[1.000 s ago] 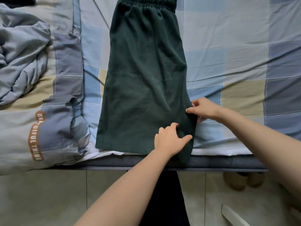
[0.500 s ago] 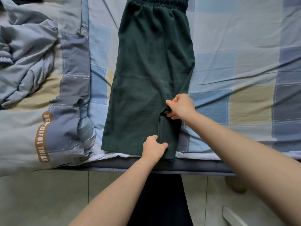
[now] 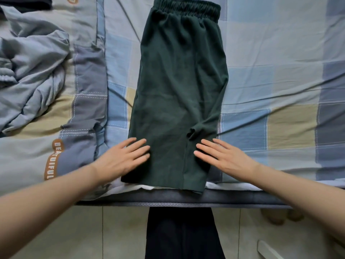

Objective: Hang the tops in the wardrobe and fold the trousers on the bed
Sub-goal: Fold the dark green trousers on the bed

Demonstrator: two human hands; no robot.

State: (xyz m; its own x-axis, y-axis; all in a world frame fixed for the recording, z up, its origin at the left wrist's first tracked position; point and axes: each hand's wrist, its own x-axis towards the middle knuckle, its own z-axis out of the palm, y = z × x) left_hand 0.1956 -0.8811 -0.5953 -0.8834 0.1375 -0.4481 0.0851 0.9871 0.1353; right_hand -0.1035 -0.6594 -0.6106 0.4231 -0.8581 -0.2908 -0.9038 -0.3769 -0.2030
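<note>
Dark green trousers [image 3: 177, 90] lie flat on the checked bed sheet [image 3: 270, 71], folded lengthwise, elastic waistband at the far end and hem at the near bed edge. The crotch flap is folded inward on the right side. My left hand [image 3: 125, 157] rests flat, fingers spread, on the lower left edge of the trousers. My right hand [image 3: 222, 156] lies flat with fingers apart on their lower right edge. Neither hand grips the cloth.
A crumpled grey-blue quilt [image 3: 33, 71] with brown lettering covers the bed's left part. The dark bed edge [image 3: 242, 199] runs across below the hands. Beneath it are a tiled floor [image 3: 74, 236] and my dark trouser legs [image 3: 183, 234].
Both hands let go of the pinched crotch flap after folding it inward. They opened and moved apart, the left hand to the left edge, the right one lower on the right edge.
</note>
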